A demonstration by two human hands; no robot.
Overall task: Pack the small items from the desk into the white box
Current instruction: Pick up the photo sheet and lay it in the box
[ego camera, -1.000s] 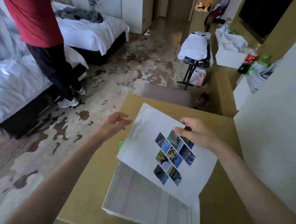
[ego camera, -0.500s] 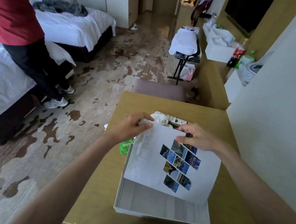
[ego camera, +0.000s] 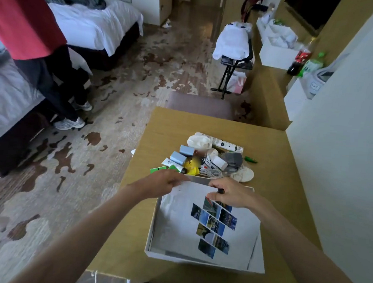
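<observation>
1. On the bench (ego camera: 272, 167), at the near side: the white box (ego camera: 196, 259).
2. Inside it, tilted: a printed sheet (ego camera: 177, 223).
3. Just beyond the box: small items (ego camera: 210, 160), heaped and not yet packed.
4. Clamped on the sheet's far edge: left hand (ego camera: 161, 183) and right hand (ego camera: 230, 192).
5. Probably clearing the box; next, setting the sheet aside.

Hotel bedroom: two white-sheeted beds (ego camera: 96, 26), patterned carpet (ego camera: 123, 90), folding luggage rack (ego camera: 235, 63), wooden desk (ego camera: 272, 167).

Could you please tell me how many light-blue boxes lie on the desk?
2: far blue box beside the white bundle, near blue box just before it; others may be hidden.
</observation>
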